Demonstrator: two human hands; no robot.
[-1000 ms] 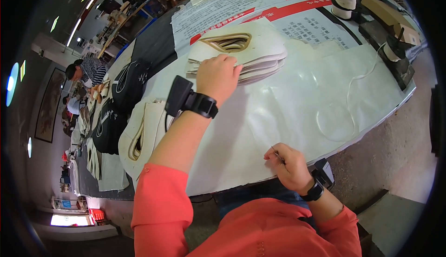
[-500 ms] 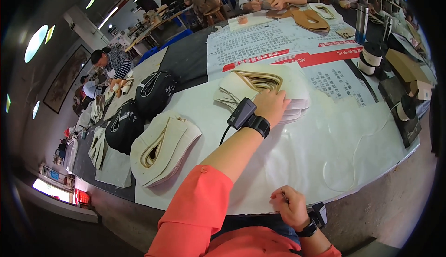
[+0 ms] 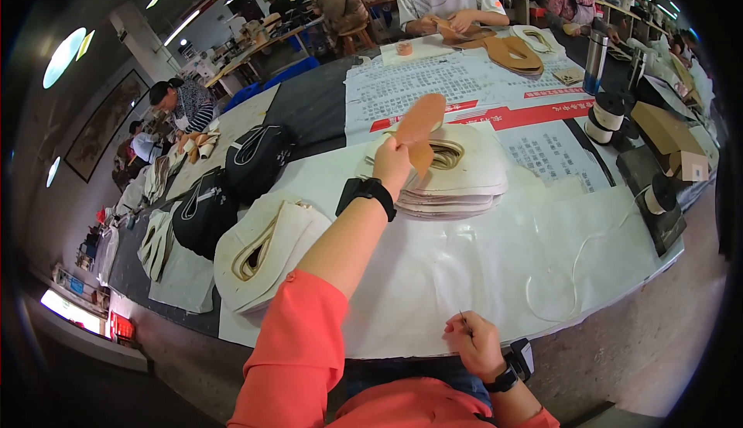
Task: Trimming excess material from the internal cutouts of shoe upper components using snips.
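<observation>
My left hand (image 3: 393,166) reaches forward with its fingers closed on a curved tan shoe-upper piece (image 3: 422,122), raised above a stack of cream shoe-upper pieces (image 3: 472,169). The stacked pieces have a looped opening with tan edges, which the held piece partly covers. By the table's near edge, my right hand (image 3: 480,344) is closed, pinching a thin dark needle (image 3: 464,320) between thumb and fingers. To the left of my left forearm lies a second stack of cream shoe-upper pieces (image 3: 232,261).
Two black drawstring bags (image 3: 203,219) sit at the left. White thread (image 3: 576,273) trails across the table's right part, near thread spools (image 3: 606,117) and an open cardboard box (image 3: 669,138). Across the table a person (image 3: 453,2) handles brown pieces. A steel flask (image 3: 595,63) stands far right.
My left hand was on top of the cream stack; it has moved left and now holds up a tan piece. My right hand stays almost where it was.
</observation>
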